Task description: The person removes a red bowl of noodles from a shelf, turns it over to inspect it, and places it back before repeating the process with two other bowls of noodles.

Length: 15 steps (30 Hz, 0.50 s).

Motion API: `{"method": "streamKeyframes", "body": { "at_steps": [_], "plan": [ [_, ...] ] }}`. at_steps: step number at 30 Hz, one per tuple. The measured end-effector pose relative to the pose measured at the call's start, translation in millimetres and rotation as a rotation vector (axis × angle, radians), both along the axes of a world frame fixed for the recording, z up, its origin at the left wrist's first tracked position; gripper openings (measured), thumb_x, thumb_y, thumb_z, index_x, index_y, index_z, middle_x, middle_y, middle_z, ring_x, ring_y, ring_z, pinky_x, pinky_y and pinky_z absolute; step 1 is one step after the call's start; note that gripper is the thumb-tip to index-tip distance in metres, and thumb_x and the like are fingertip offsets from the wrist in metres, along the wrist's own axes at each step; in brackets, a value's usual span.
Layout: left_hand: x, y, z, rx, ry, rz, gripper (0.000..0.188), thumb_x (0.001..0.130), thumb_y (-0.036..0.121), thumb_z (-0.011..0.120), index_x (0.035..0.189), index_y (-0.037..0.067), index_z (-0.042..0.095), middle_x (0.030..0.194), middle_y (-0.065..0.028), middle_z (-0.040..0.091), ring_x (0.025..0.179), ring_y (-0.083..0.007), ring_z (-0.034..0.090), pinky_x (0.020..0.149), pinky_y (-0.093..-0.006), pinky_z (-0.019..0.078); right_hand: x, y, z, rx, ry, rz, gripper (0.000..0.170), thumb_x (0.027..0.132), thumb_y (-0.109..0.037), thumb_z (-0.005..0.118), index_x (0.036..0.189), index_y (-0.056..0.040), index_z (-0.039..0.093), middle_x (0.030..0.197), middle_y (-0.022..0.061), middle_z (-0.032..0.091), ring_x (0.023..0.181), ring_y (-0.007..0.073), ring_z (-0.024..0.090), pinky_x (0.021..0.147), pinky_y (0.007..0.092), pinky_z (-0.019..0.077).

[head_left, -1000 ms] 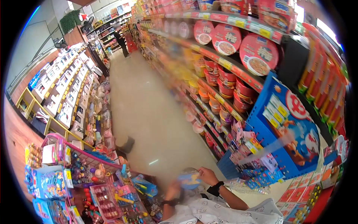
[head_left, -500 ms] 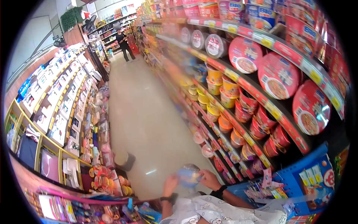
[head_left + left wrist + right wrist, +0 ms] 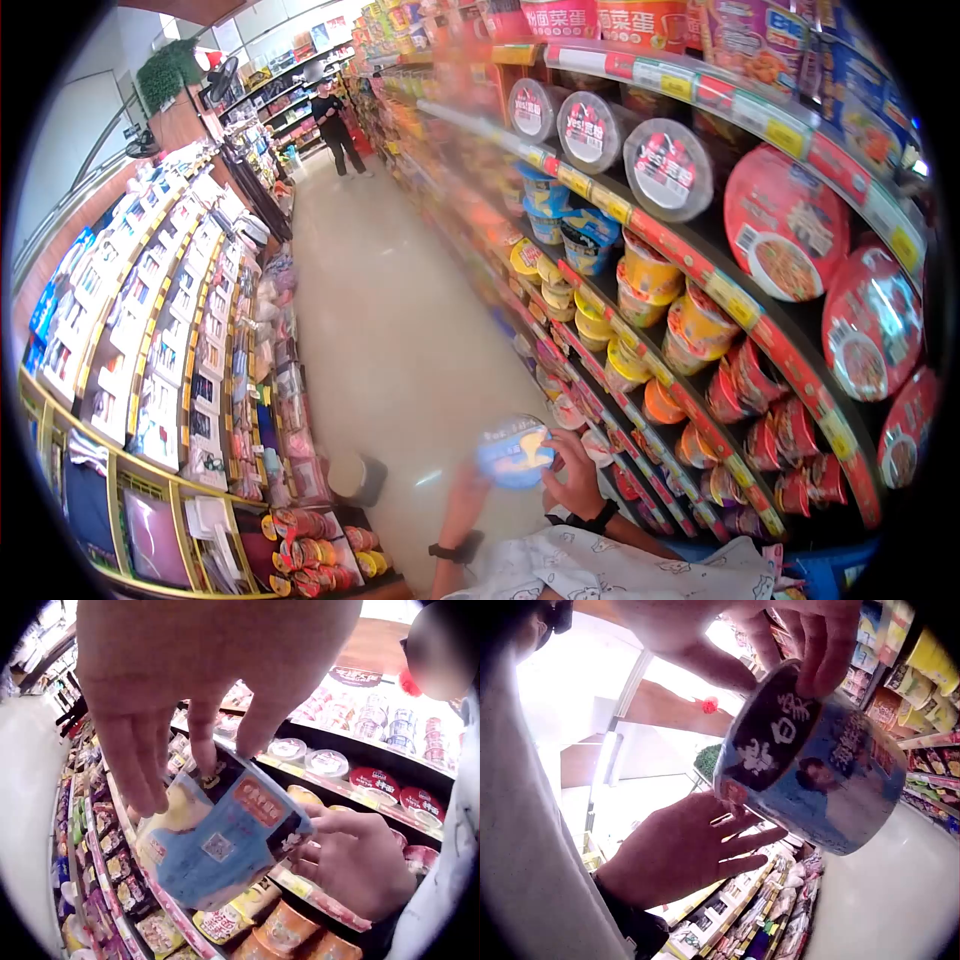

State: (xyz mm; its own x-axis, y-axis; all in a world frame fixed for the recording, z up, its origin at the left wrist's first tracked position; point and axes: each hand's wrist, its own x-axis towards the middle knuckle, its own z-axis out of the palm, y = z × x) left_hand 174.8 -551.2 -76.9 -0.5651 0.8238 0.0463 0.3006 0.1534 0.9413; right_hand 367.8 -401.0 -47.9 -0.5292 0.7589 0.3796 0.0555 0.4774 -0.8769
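A blue instant noodle cup [image 3: 513, 455] is held in front of the body, over the aisle floor. My right hand [image 3: 575, 478] grips it near the rim, with thumb and fingers on opposite sides in the right wrist view. My left hand [image 3: 464, 500] is at the cup's other side. In the right wrist view the left hand's fingers [image 3: 735, 851] are straight and spread close by the cup. The left wrist view shows the cup's side with a small square code [image 3: 217, 847] and the left fingers reaching down over it.
Tall shelves on the right carry bowl noodles [image 3: 785, 225] and stacked cups [image 3: 650, 280]. On the left stands a slanted display rack [image 3: 150, 300], with a bin [image 3: 357, 477] on the floor beside it. A person [image 3: 338, 130] in dark clothes stands far down the aisle [image 3: 400, 300].
The view has moved forward along the aisle; the toy stand at lower left has gone out of view. The cup has risen slightly and tilted. The distant person has turned.
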Motion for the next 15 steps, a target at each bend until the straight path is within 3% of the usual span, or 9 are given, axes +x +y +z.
{"method": "streamKeyframes", "body": {
  "at_steps": [2, 6, 8, 10, 12, 15],
  "plan": [
    [-33, 36, -1, 0.019, -0.104, -0.054, 0.021, 0.102, 0.008, 0.067, 0.122, 0.001, 0.064, 0.141, -0.0105, 0.063, 0.119, -0.0193, 0.065, 0.104, -0.0385, 0.0539, -24, 34, 2, -0.013, 0.023, 0.006, 0.046, 0.081, -0.002, 0.074, 0.126, -0.0003, 0.066, 0.144, 0.0179, 0.057, 0.098, 0.0212, 0.069, 0.078, 0.0299, 0.0574],
    [-82, 130, 55, 0.015, -0.119, -0.132, 0.04, 0.102, 0.009, 0.068, 0.139, 0.001, 0.059, 0.141, -0.0124, 0.063, 0.123, -0.0219, 0.065, 0.105, -0.039, 0.0535, -66, 106, 31, -0.052, 0.11, -0.001, 0.047, 0.083, -0.005, 0.074, 0.128, 0.0009, 0.064, 0.151, 0.0224, 0.052, 0.11, 0.0277, 0.068, 0.084, 0.0327, 0.0577],
    [-103, 169, 65, 0.042, -0.028, -0.173, 0.057, 0.102, 0.016, 0.07, 0.153, -0.001, 0.051, 0.14, -0.0169, 0.065, 0.121, -0.0249, 0.068, 0.104, -0.0392, 0.0546, -84, 139, 45, 0.07, 0.175, -0.062, 0.048, 0.083, -0.007, 0.073, 0.13, 0.0015, 0.063, 0.152, 0.0247, 0.051, 0.117, 0.0304, 0.065, 0.088, 0.0342, 0.0571],
    [-116, 212, 84, 0.12, -0.018, -0.256, 0.062, 0.102, 0.015, 0.07, 0.157, -0.001, 0.046, 0.143, -0.0173, 0.063, 0.123, -0.0257, 0.068, 0.104, -0.0393, 0.055, -94, 172, 52, 0.229, 0.151, -0.168, 0.047, 0.084, -0.008, 0.07, 0.13, 0.0019, 0.062, 0.153, 0.0275, 0.049, 0.13, 0.0358, 0.059, 0.1, 0.039, 0.0535],
    [-128, 257, 110, 0.185, -0.023, -0.366, 0.069, 0.101, 0.011, 0.071, 0.161, 0.001, 0.039, 0.148, -0.0172, 0.059, 0.124, -0.0278, 0.068, 0.103, -0.0405, 0.0558, -111, 198, 59, 0.243, 0.219, -0.281, 0.046, 0.084, -0.007, 0.068, 0.128, 0.0016, 0.062, 0.153, 0.0277, 0.048, 0.133, 0.0377, 0.057, 0.105, 0.0417, 0.0506],
    [-136, 314, 155, 0.169, -0.095, -0.506, 0.05, 0.099, 0.0, 0.065, 0.148, 0.002, 0.053, 0.16, -0.0136, 0.046, 0.14, -0.0268, 0.053, 0.114, -0.0447, 0.0485, -127, 221, 77, 0.191, 0.279, -0.414, 0.044, 0.084, -0.007, 0.065, 0.128, 0.0008, 0.061, 0.156, 0.0296, 0.045, 0.136, 0.0418, 0.053, 0.111, 0.046, 0.046]
  ]
}}
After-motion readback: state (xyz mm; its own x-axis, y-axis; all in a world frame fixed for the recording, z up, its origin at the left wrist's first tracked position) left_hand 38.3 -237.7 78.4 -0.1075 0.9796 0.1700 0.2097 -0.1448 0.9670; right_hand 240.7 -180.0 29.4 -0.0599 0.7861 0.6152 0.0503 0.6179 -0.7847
